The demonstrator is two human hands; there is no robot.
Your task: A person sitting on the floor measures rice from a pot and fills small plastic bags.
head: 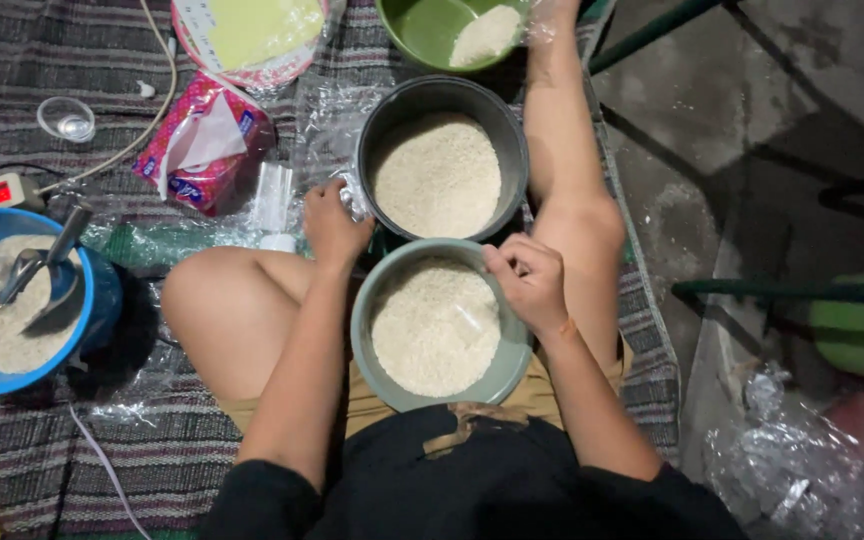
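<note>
A blue tub (102, 300) of rice with a metal scoop (42, 270) crowds my left, a tissue pack (207, 140) lies beyond it, and a green bowl (422, 35) sits farthest out. Bare concrete floor (712, 130) opens past the striped mat's (42, 60) right edge. My left hand (334, 225) curls on the dark pot's (392, 110) near-left rim; my right hand (527, 280), fingers pinched together, rests on the pale green bowl (502, 375) of rice in my lap.

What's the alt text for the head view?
A seated person's right hand rests on the rim of a grey-green bowl of rice in their lap, left hand at a dark pot of rice. A blue bowl with a metal scoop and a tissue pack lie on the striped mat.
</note>
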